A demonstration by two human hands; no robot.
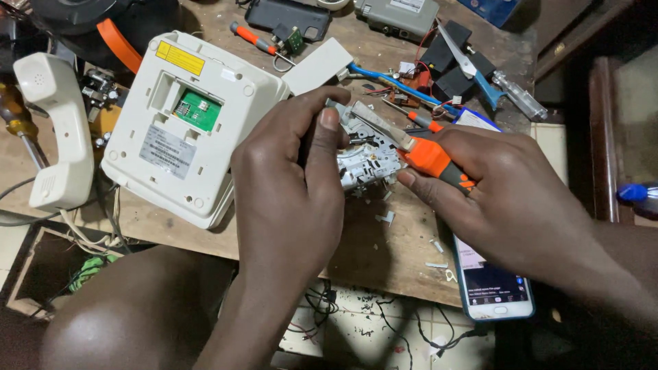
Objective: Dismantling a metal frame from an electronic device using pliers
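Note:
My left hand is closed around a small silver metal mechanism, thumb pressed on its top edge. My right hand grips the orange and grey handle of pliers; the metal jaws reach into the top of the mechanism. Both hands meet above the middle of a worn wooden table. Just left of my left hand lies an upside-down white desk phone base with a green circuit board showing in an open bay.
A white handset lies at far left. A smartphone sits at the table's front edge under my right wrist. Screwdrivers, blue-handled scissors, black adapters, a grey box and wires crowd the back. My knee is below.

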